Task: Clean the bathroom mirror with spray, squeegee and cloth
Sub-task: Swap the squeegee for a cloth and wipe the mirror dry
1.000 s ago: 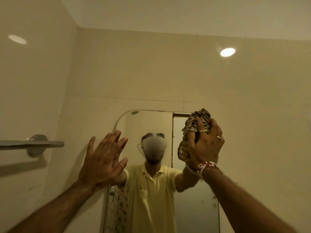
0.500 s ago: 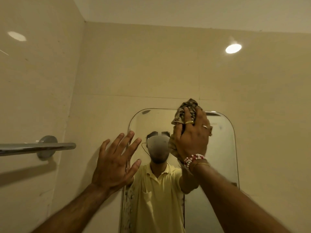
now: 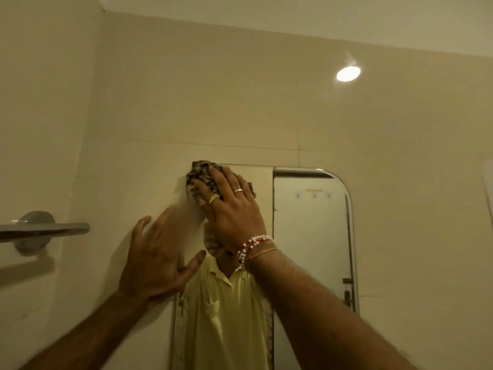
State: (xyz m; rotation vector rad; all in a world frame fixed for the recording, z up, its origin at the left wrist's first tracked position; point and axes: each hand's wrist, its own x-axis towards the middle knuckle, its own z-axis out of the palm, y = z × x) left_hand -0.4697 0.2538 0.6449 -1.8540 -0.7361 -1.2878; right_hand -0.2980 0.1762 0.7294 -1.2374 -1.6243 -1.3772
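Note:
A rounded wall mirror [image 3: 309, 225] hangs on the beige tiled wall ahead of me. My right hand [image 3: 232, 209], with rings and a beaded wristband, presses a crumpled patterned cloth [image 3: 198, 174] against the mirror's top left corner. My left hand [image 3: 157, 255] lies flat with fingers spread at the mirror's left edge, partly on the wall, holding nothing. The glass reflects a person in a yellow shirt and a door. No spray bottle or squeegee is in view.
A metal towel bar [image 3: 45, 229] sticks out from the left wall at hand height. A round bright light spot [image 3: 348, 73] shows on the wall at upper right. Beige tiles surround the mirror.
My right hand has swept the cloth leftward along the mirror's top, from the right side to the top left corner. My left hand stayed flat at the left edge.

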